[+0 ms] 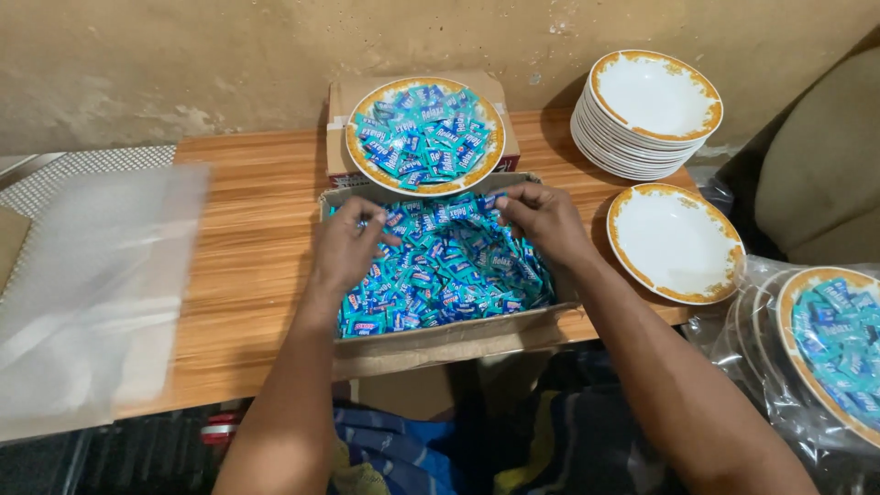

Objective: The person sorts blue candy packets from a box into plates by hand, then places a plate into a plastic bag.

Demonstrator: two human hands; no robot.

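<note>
Digging into the sweets, we have both hands down in the cardboard box (440,344), and that box is our landmark. Our left hand (346,249) sits palm-down over the left half, its grip curled and pressed together on a few of the blue wrapped candies (449,275); exactly how many it pinches we cannot tell. Our right hand (543,220) hovers over the far right corner, fingertips bunched on wrappers at the top edge of the heap. Both wrists come in from the near side, likely because the box hangs a little over the near edge of the worktop (257,238) and its open top faces us.

The candies fill the box in a loose heap. Each one is a small oblong packet, but they lie every which way, so no shared heading shows. The box itself runs long side left to right, parallel to the worktop's front edge.

Just beyond the box, a filled plate (362,151) rests on a second, closed carton (495,92), heaped with the same candies. To the right of the box lies an empty plate (676,241), gold rim up, and beyond it a stack of plates (605,137). Further right, off the worktop, another filled plate (790,353) sits inside a clear bag (752,367). Well left of the box, a clear plastic sheet (92,284) lies blurred.
</note>
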